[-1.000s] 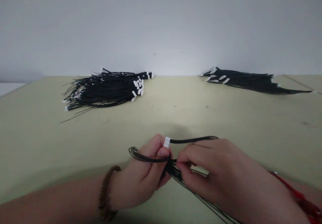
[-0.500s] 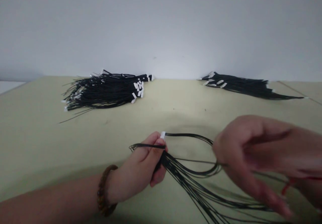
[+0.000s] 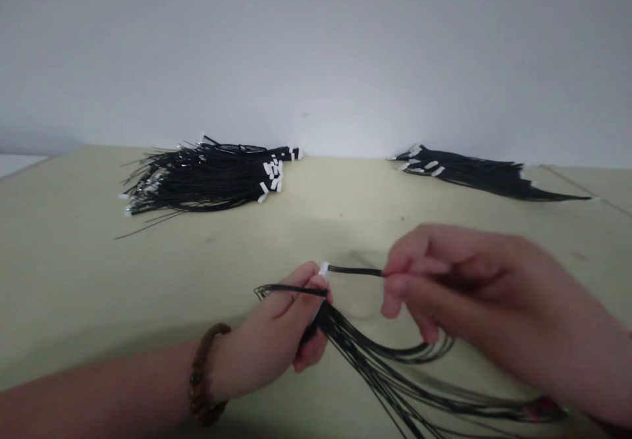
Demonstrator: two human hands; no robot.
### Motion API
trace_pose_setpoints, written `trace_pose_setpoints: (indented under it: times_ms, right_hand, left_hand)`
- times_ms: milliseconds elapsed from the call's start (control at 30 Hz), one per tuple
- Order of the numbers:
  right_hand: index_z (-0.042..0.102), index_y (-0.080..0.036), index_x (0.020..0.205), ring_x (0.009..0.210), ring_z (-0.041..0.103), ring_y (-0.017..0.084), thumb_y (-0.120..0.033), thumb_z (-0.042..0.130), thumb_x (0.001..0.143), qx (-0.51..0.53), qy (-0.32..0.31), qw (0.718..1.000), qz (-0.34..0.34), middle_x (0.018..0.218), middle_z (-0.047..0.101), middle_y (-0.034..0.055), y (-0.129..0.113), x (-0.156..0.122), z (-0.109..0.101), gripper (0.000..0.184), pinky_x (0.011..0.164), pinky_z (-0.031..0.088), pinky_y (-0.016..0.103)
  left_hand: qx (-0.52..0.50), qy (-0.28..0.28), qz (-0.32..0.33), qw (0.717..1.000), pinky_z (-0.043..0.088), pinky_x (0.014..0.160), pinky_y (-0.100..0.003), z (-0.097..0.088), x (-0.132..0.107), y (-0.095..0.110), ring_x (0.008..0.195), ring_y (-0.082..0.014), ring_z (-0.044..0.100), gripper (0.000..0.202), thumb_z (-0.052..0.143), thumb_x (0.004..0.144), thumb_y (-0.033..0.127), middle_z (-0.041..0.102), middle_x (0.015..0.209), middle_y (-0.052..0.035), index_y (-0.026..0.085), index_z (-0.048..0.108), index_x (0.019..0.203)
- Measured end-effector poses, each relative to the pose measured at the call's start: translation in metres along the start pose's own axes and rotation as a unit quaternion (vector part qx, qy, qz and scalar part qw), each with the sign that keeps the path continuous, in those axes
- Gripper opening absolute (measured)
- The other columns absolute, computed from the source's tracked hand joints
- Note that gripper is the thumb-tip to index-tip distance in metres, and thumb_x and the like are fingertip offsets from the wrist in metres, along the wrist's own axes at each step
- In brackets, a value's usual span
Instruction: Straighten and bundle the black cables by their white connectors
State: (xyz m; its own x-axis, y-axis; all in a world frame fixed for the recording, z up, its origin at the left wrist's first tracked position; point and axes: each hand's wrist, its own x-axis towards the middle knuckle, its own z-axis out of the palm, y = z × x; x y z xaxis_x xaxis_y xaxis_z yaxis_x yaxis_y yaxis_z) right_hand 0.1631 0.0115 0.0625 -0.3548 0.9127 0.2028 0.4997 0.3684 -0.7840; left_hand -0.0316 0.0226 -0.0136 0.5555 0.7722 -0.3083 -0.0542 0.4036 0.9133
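My left hand (image 3: 289, 320), with a beaded bracelet (image 3: 202, 373) at its wrist, is closed on a bundle of thin black wires (image 3: 375, 347). A small white connector (image 3: 324, 269) sticks up at its thumb and fingertips. Some strands loop back over the thumb; the rest fan out down to the right. My right hand (image 3: 444, 287) pinches the black wires (image 3: 355, 270) that run from the white connector, holding them nearly straight. More strands pass below the right hand, partly hidden by it.
At the back left of the pale yellow table (image 3: 148, 268) lies a large pile of black wire harnesses (image 3: 212, 179) with white connectors. A smaller pile of black harnesses (image 3: 474, 170) lies at the back right, close to the white wall (image 3: 316, 44).
My right hand has moved left and closed its fingertips on the wires by the connector. Those wires went from a loose loop to nearly straight. My left hand has barely moved.
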Motion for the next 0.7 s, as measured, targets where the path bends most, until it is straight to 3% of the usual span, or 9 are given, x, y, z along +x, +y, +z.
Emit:
trace_pose_setpoints:
  times_ms: [100, 167, 400, 700]
  right_hand:
    - [0.057, -0.018, 0.076, 0.05, 0.049, 0.007, -0.019, 0.05, 0.082, -0.209, 0.024, 0.974, -0.088, 0.058, 0.055, -0.0038, 0.006, -0.007, 0.017, 0.009, 0.046, 0.033, 0.02]
    - [0.055, -0.017, 0.076, 0.054, 0.048, 0.009, -0.021, 0.047, 0.085, -0.271, 0.035, 0.952, -0.137, 0.061, 0.053, -0.0021, 0.011, -0.01, 0.023, 0.013, 0.051, 0.033, 0.024]
    - [0.049, -0.017, 0.07, 0.053, 0.044, 0.009, -0.017, 0.046, 0.085, -0.301, 0.021, 0.938, -0.169, 0.059, 0.049, -0.003, 0.018, -0.012, 0.022, 0.015, 0.054, 0.028, 0.026]
    - [0.047, -0.017, 0.069, 0.053, 0.041, 0.009, -0.017, 0.046, 0.087, -0.312, 0.016, 0.931, -0.191, 0.059, 0.047, -0.0039, 0.018, -0.009, 0.024, 0.018, 0.054, 0.026, 0.027]
  left_hand:
    - [-0.008, -0.014, -0.004, 1.0, 0.028, 0.033, -0.009, 0.001, -0.001, 0.002, 0.03, -0.0015, 0.033, 0.031, 0.035, 0.084, 0.048, 0.039, 0.036, 0.0092, 0.02, 0.039, 0.073]
    - [-0.015, -0.017, -0.009, 1.0, 0.027, 0.033, -0.01, 0.001, -0.002, 0.003, 0.031, -0.0017, 0.032, 0.031, 0.035, 0.084, 0.05, 0.038, 0.037, 0.0091, 0.02, 0.039, 0.074]
    - [-0.043, -0.042, -0.003, 0.998, 0.027, 0.033, -0.01, 0.004, -0.003, 0.006, 0.03, -0.0021, 0.031, 0.031, 0.034, 0.084, 0.049, 0.038, 0.036, 0.0088, 0.02, 0.04, 0.074]
    - [-0.026, -0.03, -0.017, 0.999, 0.027, 0.032, -0.009, 0.003, -0.003, 0.003, 0.03, -0.002, 0.031, 0.03, 0.035, 0.083, 0.05, 0.037, 0.036, 0.0095, 0.021, 0.039, 0.074]
